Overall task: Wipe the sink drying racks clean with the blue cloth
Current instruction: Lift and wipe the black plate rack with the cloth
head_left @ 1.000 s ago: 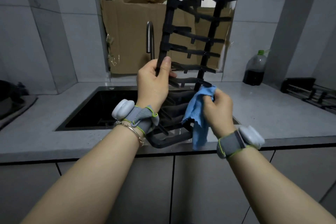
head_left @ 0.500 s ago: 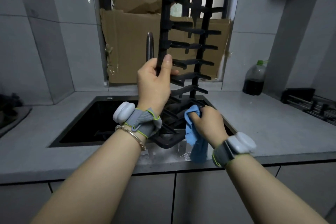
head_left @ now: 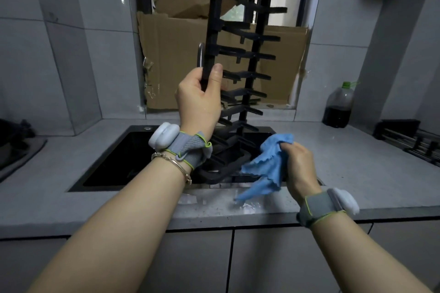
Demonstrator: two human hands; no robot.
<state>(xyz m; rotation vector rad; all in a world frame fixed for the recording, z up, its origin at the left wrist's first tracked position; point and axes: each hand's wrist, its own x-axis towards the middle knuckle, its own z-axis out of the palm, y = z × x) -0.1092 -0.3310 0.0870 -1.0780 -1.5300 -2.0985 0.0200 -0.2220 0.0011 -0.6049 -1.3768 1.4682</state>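
Just behind rack: faucet, cardboard.

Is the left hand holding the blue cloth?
No, the right hand grips the blue cloth; the left hand grips the drying rack.

Grey countertop holds a dark-liquid bottle and a puddle.

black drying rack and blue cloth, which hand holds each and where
Left hand grips the black slatted drying rack by its left side rail; right hand clutches the blue cloth by its bunched upper end.
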